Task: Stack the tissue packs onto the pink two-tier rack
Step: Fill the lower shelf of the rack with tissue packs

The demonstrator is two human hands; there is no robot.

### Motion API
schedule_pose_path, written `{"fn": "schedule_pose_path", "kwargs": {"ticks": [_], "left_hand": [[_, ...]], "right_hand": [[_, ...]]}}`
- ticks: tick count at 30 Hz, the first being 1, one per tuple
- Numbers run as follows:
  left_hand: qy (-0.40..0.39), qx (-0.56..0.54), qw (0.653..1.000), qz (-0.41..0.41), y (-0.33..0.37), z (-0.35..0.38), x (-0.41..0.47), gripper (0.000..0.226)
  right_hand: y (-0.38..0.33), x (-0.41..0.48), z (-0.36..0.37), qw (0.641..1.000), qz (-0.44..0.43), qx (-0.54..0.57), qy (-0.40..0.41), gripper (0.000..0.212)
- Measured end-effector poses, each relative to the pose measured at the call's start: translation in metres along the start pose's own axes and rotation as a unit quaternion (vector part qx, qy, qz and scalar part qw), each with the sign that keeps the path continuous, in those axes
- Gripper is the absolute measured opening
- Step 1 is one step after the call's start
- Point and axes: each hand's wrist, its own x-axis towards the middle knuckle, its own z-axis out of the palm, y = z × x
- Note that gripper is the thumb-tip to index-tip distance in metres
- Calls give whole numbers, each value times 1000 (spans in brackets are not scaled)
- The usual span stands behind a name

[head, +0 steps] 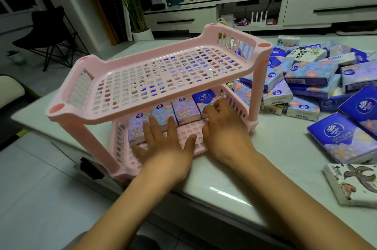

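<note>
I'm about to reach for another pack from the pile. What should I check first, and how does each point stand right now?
1. Left hand free: ok. Its fingers are straight, pressing on the row of purple-blue tissue packs in the lower tier.
2. Right hand free: cannot tell. Its fingers are curled at the dark blue tissue pack ending the row.
3. Room on the pink plastic grid rack: ok. The top tier holds nothing.
4. Supply: ok. A pile of loose tissue packs lies on the white table to the right.
5. Rack footing: cannot tell. The near left leg stands close to the table corner.
</note>
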Motion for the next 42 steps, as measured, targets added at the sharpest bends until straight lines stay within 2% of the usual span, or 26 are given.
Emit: {"fn": "schedule_pose_path", "kwargs": {"ticks": [5,11,16,19,21,24,26,30,33,36,38,40,42], "left_hand": [[-1,-19,1000,12,-4,3,1,71],[7,-25,999,19,-4,4,2,70],[16,-2,1000,1,-1,3,0,69],[49,1,999,8,4,2,-2,70],[117,-66,988,74,12,-2,-7,63],[205,-252,912,252,31,-11,-26,38],[230,-265,872,341,46,-10,-41,28],[200,-338,833,391,77,-4,-54,26],[149,-375,815,416,100,-3,-58,35],[82,-345,840,411,122,6,-56,46],[59,-293,865,404,136,16,-53,52],[22,-276,874,400,151,23,-51,59],[-26,-275,880,386,166,28,-49,63]], "right_hand": [[2,0,0,999,-20,-36,-9,43],[3,-1,2,999,-22,-33,-14,39],[3,0,-1,998,-33,-58,-13,50],[3,0,-5,997,-49,-51,-29,54],[1,-2,-13,997,-64,-21,-26,49],[-1,-16,-34,995,-96,22,-22,40],[5,-32,-50,995,-95,28,-3,38],[27,-51,-93,998,-34,36,46,33],[39,-52,-123,992,33,56,106,35],[58,-48,-143,976,118,76,166,24],[78,-44,-153,960,184,73,196,27],[99,-42,-163,941,253,50,220,32],[117,-43,-172,927,314,-1,205,37]]}}
